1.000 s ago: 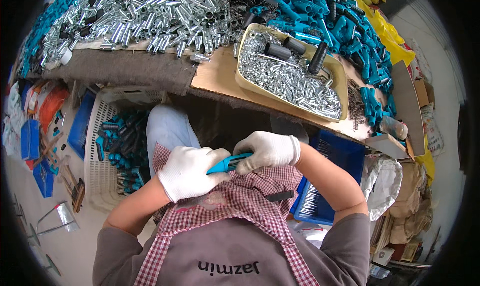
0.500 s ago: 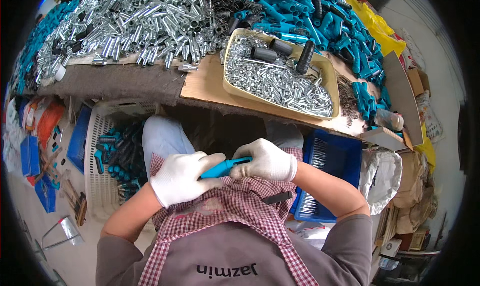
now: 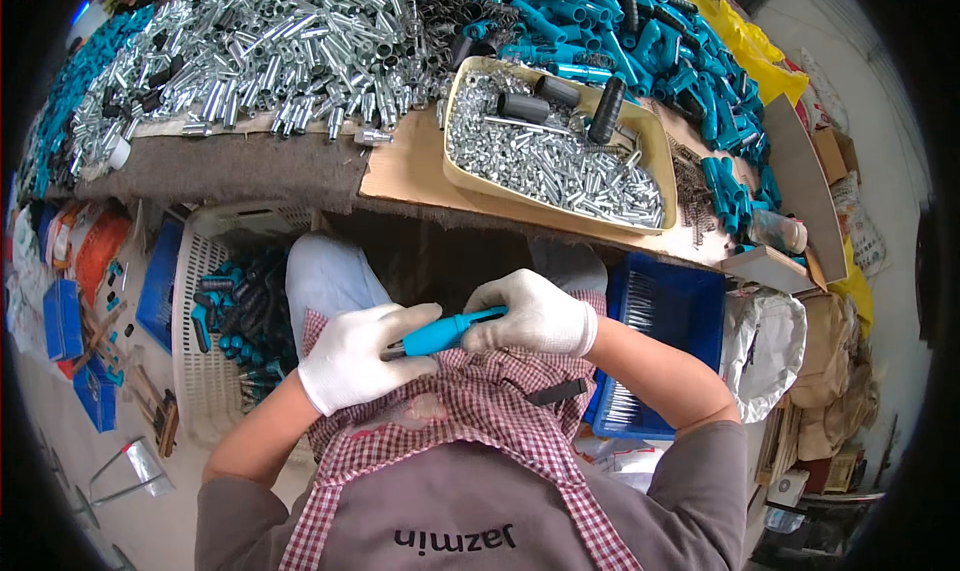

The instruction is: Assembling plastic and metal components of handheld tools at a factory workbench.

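Note:
In my lap, both white-gloved hands are closed on one teal plastic housing point(image 3: 437, 337), a tapered tube-like piece lying almost level. My left hand point(image 3: 362, 361) has thumb and fingers around its left end, where a short grey-black end point(image 3: 393, 351) shows. The right end is gripped by my right hand point(image 3: 532, 314), whose fingers hide part of it. Beneath the hands lies a red-and-white checked apron point(image 3: 470, 396). On the bench ahead stands a cream tray point(image 3: 458, 176) of small metal pins, with several black sleeves on top.
Piles of silver metal tubes point(image 3: 290, 51) and teal housings point(image 3: 690, 61) cover the workbench point(image 3: 410, 176). At my left stands a white basket point(image 3: 190, 371) holding teal-and-black pieces. A blue crate point(image 3: 690, 321) with thin metal rods is at my right, beside a white sack point(image 3: 765, 356).
The left fingers have shifted slightly left along the teal housing, and its grey-black end now shows between them. The right hand has risen a little, still gripping it.

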Tool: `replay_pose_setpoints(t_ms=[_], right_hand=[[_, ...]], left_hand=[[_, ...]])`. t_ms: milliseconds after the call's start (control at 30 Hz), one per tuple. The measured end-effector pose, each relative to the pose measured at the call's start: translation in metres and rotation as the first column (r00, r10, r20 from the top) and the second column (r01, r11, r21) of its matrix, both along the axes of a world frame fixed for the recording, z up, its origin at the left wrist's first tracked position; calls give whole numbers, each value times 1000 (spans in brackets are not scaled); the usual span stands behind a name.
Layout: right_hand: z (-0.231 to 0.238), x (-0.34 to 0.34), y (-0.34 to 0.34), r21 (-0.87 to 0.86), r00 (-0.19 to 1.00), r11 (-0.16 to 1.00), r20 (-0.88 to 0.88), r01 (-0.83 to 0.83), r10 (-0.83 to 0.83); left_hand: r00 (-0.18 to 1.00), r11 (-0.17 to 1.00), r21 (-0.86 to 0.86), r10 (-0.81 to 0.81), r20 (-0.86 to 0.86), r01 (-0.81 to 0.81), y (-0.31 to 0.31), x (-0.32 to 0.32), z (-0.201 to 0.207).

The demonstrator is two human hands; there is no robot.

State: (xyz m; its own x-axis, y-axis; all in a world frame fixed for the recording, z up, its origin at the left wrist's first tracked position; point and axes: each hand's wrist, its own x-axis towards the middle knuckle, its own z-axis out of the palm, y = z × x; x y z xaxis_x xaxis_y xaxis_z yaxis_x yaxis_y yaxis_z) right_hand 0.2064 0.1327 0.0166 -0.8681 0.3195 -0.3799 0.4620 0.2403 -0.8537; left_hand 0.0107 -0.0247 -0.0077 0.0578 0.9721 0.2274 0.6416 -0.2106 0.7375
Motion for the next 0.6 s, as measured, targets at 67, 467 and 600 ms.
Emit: replay_pose_setpoints(t_ms=[67,467,600], right_hand=[[3,-4,1,-4,999,999,-9,32,-33],[29,-20,8,409,989,912,-123,-27,84],[40,-26,48,499,935,865,-329,51,135]], left_hand=[[1000,1000,-6,4,-4,-4,5,0,6],[975,993,117,23,-220,3,17,-9,25],[963,987,149,96,-253,-59,19,-11,27]])
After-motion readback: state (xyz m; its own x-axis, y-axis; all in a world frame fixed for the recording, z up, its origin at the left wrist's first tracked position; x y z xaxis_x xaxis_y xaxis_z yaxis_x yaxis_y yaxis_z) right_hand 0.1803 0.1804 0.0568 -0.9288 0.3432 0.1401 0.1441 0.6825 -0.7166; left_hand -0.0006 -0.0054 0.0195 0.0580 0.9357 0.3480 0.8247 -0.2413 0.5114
